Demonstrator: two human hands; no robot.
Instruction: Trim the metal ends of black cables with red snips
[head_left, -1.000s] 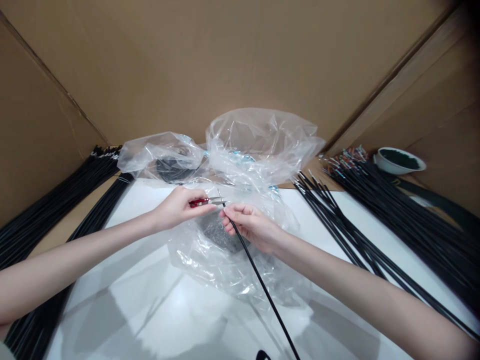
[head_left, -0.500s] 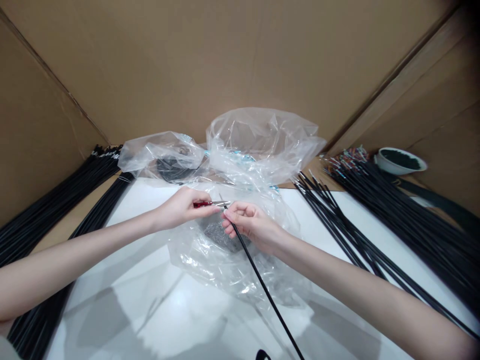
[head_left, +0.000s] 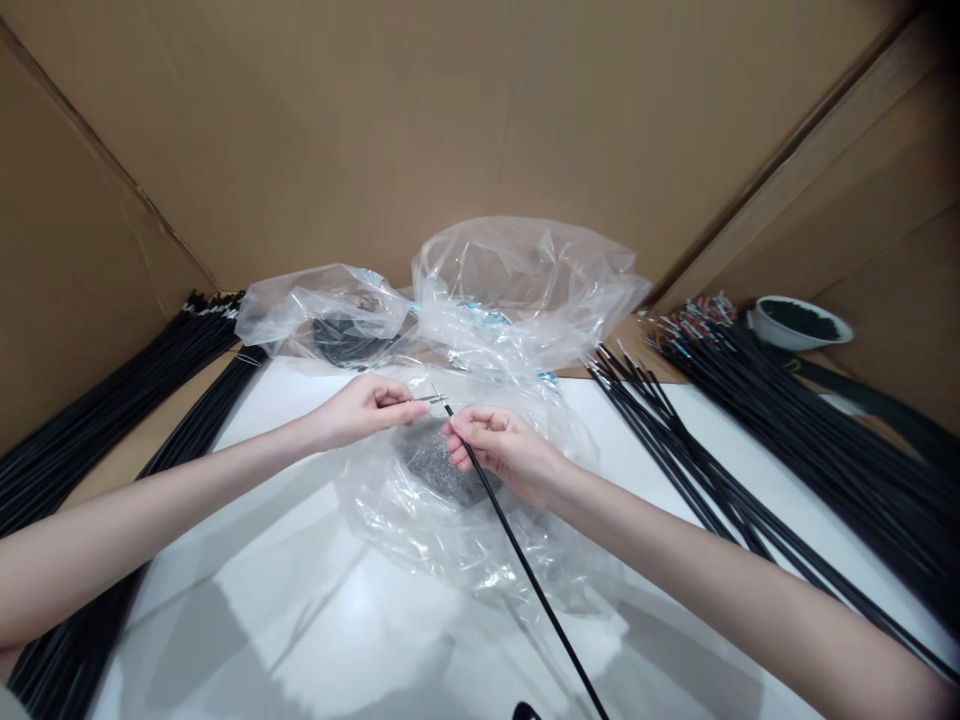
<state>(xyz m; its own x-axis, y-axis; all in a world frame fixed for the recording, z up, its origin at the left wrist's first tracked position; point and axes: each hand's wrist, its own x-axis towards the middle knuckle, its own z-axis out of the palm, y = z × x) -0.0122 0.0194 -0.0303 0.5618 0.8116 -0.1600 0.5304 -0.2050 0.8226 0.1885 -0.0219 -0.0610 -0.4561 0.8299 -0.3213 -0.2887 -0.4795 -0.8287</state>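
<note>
A tall brown cardboard wall [head_left: 465, 110] fills the upper frame, meeting cardboard side panels at the left and right. At right, upper middle, a white bowl [head_left: 795, 339] holds dark green material [head_left: 799, 316]. Crumpled see-through plastic [head_left: 525, 270] spreads across the centre; left of it, a dark coil [head_left: 349, 340] shows through the film. A white tabletop [head_left: 352, 610] spans the lower frame.

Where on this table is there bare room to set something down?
Widest: the white tabletop, between the left cable bundle, the crumpled plastic bag and the held black cable. A narrow bare strip separates the loose cables on the right from the thick right bundle. Crowded: the back, under plastic, and far right, around the white bowl.
</note>
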